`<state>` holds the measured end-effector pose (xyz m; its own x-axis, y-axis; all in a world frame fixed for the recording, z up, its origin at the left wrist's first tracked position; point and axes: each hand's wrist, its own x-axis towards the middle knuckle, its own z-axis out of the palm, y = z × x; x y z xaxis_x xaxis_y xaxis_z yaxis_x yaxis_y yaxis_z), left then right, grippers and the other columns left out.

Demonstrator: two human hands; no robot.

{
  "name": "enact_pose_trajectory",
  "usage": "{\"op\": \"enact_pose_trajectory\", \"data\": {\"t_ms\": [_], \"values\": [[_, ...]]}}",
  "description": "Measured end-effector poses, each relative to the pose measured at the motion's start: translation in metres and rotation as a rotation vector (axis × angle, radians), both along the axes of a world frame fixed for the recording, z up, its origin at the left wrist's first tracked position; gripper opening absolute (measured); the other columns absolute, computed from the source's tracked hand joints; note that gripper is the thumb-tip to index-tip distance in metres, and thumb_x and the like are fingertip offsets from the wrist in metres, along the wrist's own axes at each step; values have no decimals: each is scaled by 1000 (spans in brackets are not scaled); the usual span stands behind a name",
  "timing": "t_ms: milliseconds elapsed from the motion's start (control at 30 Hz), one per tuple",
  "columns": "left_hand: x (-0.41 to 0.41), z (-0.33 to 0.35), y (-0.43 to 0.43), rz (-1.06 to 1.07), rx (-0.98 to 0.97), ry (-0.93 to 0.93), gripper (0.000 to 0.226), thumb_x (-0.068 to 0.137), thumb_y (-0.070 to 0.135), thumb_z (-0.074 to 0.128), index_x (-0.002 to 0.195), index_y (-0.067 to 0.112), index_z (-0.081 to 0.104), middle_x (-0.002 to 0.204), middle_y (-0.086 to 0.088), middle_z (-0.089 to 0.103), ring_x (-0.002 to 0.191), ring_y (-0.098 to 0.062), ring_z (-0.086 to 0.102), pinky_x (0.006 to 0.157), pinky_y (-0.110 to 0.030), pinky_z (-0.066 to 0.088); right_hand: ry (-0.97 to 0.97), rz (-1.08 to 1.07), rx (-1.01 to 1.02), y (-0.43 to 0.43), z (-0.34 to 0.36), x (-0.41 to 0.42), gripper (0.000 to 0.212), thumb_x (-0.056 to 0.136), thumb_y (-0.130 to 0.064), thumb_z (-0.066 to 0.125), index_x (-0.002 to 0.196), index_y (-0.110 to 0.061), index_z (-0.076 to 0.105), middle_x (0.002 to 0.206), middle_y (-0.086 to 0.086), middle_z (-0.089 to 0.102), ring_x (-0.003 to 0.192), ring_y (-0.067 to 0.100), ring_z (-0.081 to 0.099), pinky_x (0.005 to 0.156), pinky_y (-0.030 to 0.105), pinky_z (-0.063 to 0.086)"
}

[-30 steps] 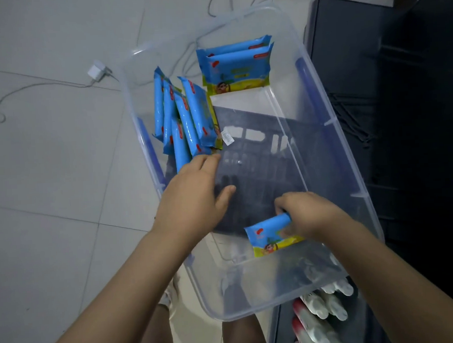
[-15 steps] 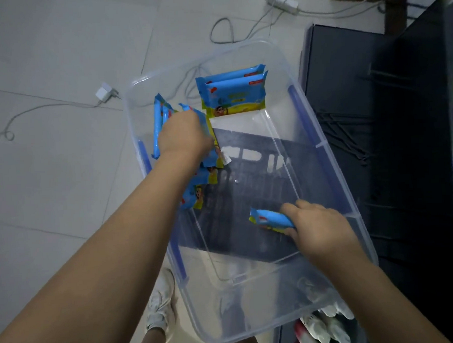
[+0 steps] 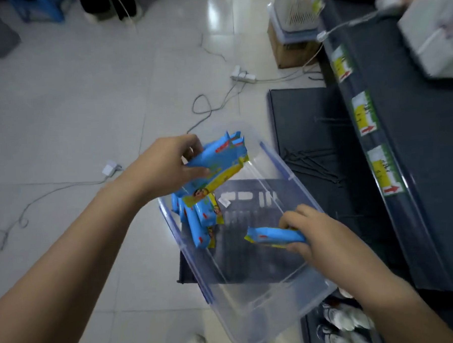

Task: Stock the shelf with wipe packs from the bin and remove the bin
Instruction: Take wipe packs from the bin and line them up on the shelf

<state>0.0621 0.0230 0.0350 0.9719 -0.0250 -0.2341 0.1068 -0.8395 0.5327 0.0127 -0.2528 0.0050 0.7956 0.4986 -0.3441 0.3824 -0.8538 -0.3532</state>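
Note:
A clear plastic bin (image 3: 256,308) with blue handles rests on a dark low shelf. My left hand (image 3: 167,164) grips a stack of blue and yellow wipe packs (image 3: 219,163), raised above the bin's far end. My right hand (image 3: 312,229) holds one wipe pack (image 3: 273,235) level over the bin's right side. Several more wipe packs (image 3: 199,220) lean against the bin's left wall. The dark shelf (image 3: 391,136) with yellow price tags runs along the right.
White cables and a power strip (image 3: 242,76) lie on the tiled floor beyond the bin. A cardboard box with a white basket (image 3: 291,18) stands at the shelf's far end. Bottles (image 3: 343,322) sit on the lowest shelf under the bin's near corner.
My left hand has picked up a stack of packs and lifted it above the bin's far end. My right hand has raised its pack slightly. The view has tilted up toward the shelf.

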Motion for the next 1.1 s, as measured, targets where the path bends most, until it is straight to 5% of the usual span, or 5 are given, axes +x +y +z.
{"op": "enact_pose_trajectory", "data": {"t_ms": [267,567,667,867,1100], "values": [[-42,164,-22,-474,79,-148,21,79,26,71,96,27,59,90,8,61,79,-16,57,69,-28,46,-130,-150,16,10,187,-66,28,86,-18,60,106,-35,52,103,-12,46,100,11,50,84,32,43],[-127,343,-129,-967,48,-495,20,82,23,69,100,24,60,87,12,61,73,-3,50,63,-16,37,-331,-445,-57,-51,370,-214,31,84,-26,68,112,-33,57,95,-21,45,96,5,46,89,30,43],[-169,385,-180,-1093,-53,-557,19,83,28,68,100,29,59,81,22,57,77,8,53,64,-11,38,-401,-566,-86,-84,411,-274,33,82,-29,71,112,-33,59,89,-26,45,93,3,46,88,26,42],[-268,436,-294,-1324,-302,-569,20,84,36,67,103,36,60,93,18,63,86,0,59,76,-29,51,-487,-802,-125,-146,470,-419,32,81,-28,73,111,-31,62,102,-20,56,94,2,51,87,22,42],[-412,446,-449,-1545,-484,-543,19,82,34,70,99,32,63,90,14,63,85,-1,58,78,-30,49,-437,-1088,-167,-231,487,-589,35,81,-30,72,108,-45,55,102,-19,57,92,-1,52,83,26,47]]}}
